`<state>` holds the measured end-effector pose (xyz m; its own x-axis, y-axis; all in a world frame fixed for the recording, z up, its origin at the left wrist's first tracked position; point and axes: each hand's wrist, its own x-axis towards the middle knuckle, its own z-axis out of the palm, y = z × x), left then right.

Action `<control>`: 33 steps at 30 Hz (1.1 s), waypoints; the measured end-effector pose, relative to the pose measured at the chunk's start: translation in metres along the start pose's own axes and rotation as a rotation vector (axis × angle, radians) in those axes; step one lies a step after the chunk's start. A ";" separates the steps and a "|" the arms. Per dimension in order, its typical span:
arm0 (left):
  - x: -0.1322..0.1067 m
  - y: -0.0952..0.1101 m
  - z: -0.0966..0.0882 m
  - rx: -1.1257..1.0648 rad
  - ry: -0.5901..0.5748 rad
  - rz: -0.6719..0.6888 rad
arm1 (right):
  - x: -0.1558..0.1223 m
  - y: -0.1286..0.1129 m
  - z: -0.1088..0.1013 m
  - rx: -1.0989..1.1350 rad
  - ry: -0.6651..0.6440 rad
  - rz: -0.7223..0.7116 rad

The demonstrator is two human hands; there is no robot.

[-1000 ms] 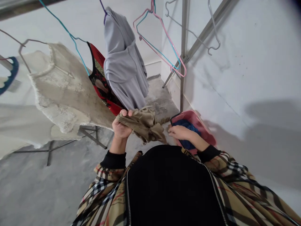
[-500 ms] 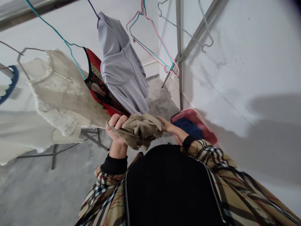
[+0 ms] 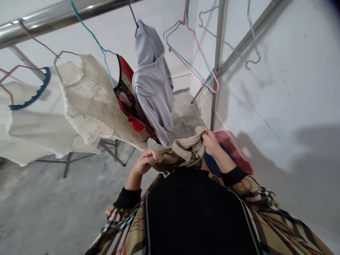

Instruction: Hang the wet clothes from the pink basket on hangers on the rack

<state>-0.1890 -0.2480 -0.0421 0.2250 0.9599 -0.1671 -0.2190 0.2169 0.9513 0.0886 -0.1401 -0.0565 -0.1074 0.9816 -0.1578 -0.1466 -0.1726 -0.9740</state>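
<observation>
A crumpled khaki garment (image 3: 183,150) is stretched between my two hands in front of my body; its exact kind cannot be made out. My left hand (image 3: 145,160) is closed on its left end, fingers curled over the cloth. At the other end, my right hand (image 3: 209,140) grips the gathered edge. Just beyond the cloth hang a grey hooded top (image 3: 152,78) and a red and black patterned garment (image 3: 130,106) on a turquoise hanger (image 3: 99,46). Below my right forearm stands a pink basket (image 3: 240,156) with dark blue cloth (image 3: 212,164) inside.
A metal rail (image 3: 53,26) crosses the upper left, bearing a cream lace-trimmed top (image 3: 90,99) and other pale clothes (image 3: 39,131). Pink and turquoise hangers (image 3: 196,60) hang bare at the back. Rack legs (image 3: 114,154) stand on the concrete floor, and a white wall (image 3: 300,88) rises at right.
My right hand has moved from beside the bunched garment to grip its right end. The cloth is now drawn out wider between both hands. My view has shifted, so the rack appears further right.
</observation>
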 end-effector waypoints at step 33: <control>0.019 0.006 0.015 0.191 0.527 -0.020 | -0.007 -0.089 -0.007 -0.789 -0.352 -0.405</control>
<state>-0.1716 -0.2309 -0.0359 -0.2888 0.9254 -0.2455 -0.0326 0.2468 0.9685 0.1097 -0.1311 0.0301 -0.5024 0.8519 0.1478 0.4544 0.4056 -0.7931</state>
